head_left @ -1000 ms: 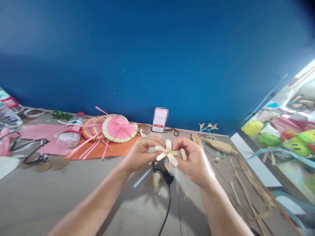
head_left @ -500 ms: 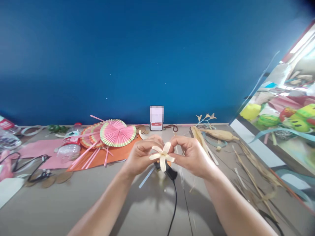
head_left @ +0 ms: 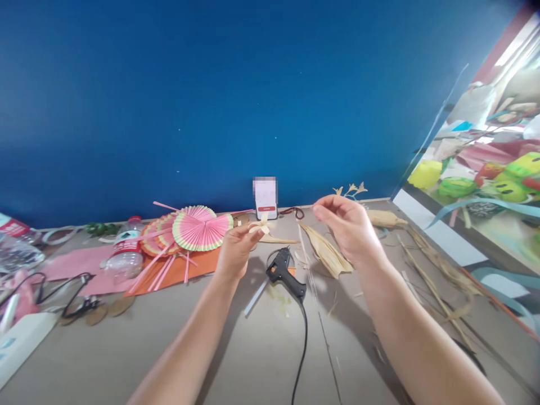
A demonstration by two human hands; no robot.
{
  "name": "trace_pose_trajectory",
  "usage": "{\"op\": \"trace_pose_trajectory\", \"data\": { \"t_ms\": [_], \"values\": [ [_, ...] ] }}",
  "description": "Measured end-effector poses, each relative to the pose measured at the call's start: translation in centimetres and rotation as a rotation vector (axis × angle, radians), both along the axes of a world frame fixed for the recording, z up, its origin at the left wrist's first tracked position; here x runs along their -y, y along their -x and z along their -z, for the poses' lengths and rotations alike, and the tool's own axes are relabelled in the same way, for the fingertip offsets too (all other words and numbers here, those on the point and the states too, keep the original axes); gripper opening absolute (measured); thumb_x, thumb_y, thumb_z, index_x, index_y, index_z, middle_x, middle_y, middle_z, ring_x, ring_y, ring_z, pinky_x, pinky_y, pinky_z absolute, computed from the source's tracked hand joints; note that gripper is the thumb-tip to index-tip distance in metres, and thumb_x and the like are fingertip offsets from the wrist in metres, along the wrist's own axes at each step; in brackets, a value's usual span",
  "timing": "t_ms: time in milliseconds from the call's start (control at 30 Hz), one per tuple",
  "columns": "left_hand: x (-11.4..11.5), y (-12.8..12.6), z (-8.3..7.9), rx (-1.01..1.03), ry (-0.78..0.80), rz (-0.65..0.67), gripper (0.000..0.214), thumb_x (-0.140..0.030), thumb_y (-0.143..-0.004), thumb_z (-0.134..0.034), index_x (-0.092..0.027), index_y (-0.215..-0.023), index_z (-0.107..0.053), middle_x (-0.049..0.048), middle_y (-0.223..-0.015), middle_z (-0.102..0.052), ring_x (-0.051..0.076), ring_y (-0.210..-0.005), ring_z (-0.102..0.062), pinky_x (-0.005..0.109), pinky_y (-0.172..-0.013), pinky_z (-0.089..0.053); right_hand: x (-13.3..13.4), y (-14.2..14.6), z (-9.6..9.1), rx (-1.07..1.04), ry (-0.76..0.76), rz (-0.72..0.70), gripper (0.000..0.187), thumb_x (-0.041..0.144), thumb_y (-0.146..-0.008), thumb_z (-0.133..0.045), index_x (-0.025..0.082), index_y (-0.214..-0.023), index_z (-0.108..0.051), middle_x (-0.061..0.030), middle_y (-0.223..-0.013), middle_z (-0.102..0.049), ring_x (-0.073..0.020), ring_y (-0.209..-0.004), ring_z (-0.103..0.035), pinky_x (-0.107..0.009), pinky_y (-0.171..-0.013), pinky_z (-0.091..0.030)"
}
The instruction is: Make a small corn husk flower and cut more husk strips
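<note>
My left hand (head_left: 237, 250) pinches a pale cream flower made of husk-like strips (head_left: 262, 225) between thumb and fingers, in front of the phone. Its petals are seen edge-on. My right hand (head_left: 348, 228) is raised to the right, apart from the flower, with thumb and fingertips drawn together. Whatever may be between those fingertips is too small to make out. Below and between the hands lies a black glue gun (head_left: 287, 275) with a whitish glue stick (head_left: 256, 298) at its back. A dried corn husk (head_left: 327, 251) lies under my right hand.
A phone (head_left: 265, 197) stands against the blue wall (head_left: 253, 101). Pink paper fans (head_left: 202, 228), orange paper (head_left: 179, 274) and a plastic bottle (head_left: 126, 250) are at left. More husks (head_left: 439, 261) and a small dried flower stem (head_left: 352, 191) lie right. The glue gun's cord (head_left: 304, 349) runs toward me.
My right hand has let go of the flower and moved up and right. My left hand keeps the flower, now tilted and slightly left and higher. The glue gun has come into full view.
</note>
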State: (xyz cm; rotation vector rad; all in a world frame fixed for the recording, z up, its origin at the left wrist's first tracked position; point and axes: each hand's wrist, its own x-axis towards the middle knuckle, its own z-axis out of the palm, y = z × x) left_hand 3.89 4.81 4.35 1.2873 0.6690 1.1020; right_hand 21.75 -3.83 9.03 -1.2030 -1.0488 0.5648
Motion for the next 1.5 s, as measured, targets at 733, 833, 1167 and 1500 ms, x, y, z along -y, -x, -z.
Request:
{"op": "trace_pose_trajectory", "data": {
  "t_ms": [733, 833, 1167, 1500],
  "values": [
    [5.9, -0.1, 0.8, 0.055, 0.306, 0.245, 0.011, -0.025, -0.065, -0.067, -0.014, -0.062, -0.068, 0.0018, -0.067, -0.062, 0.013, -0.07, -0.054, 0.025, -0.072, -0.039, 3.7, 5.4, 6.4, -0.183, 0.296, -0.246, 0.02, 0.033, -0.069, -0.061, 0.015, -0.078, -0.066, -0.0038, -0.07, -0.066, -0.0143, -0.064, -0.059, -0.026, -0.063, -0.045],
    [6.9, 0.4, 0.8, -0.001, 0.294, 0.245, 0.012, -0.026, -0.065, -0.066, -0.016, -0.071, -0.07, 0.0026, -0.075, -0.064, 0.015, -0.079, -0.055, 0.026, -0.078, -0.038, 4.8, 5.7, 6.5, -0.136, 0.294, -0.169, 0.019, 0.031, -0.07, -0.061, 0.015, -0.076, -0.067, -0.0039, -0.069, -0.066, -0.0142, -0.062, -0.058, -0.026, -0.062, -0.045],
    [9.2, 2.2, 2.8, -0.111, 0.26, 0.134, 0.016, -0.028, -0.067, -0.065, -0.02, -0.078, -0.071, 0.0006, -0.078, -0.065, 0.015, -0.082, -0.055, 0.025, -0.078, -0.04, 6.4, 8.0, 6.7, 0.071, 0.216, -0.076, 0.011, 0.024, -0.073, -0.057, 0.017, -0.072, -0.066, -0.0021, -0.065, -0.063, -0.013, -0.06, -0.055, -0.025, -0.059, -0.044],
    [7.5, 4.2, 3.4, -0.286, -0.067, -0.022, 0.015, -0.028, -0.074, -0.058, -0.017, -0.078, -0.068, 0.0037, -0.083, -0.061, 0.017, -0.084, -0.055, 0.029, -0.08, -0.041, 6.2, 8.9, 7.6, 0.205, 0.387, -0.071, 0.022, 0.025, -0.071, -0.055, 0.017, -0.089, -0.064, -0.0028, -0.071, -0.065, -0.015, -0.066, -0.057, -0.026, -0.064, -0.045]
  ]
}}
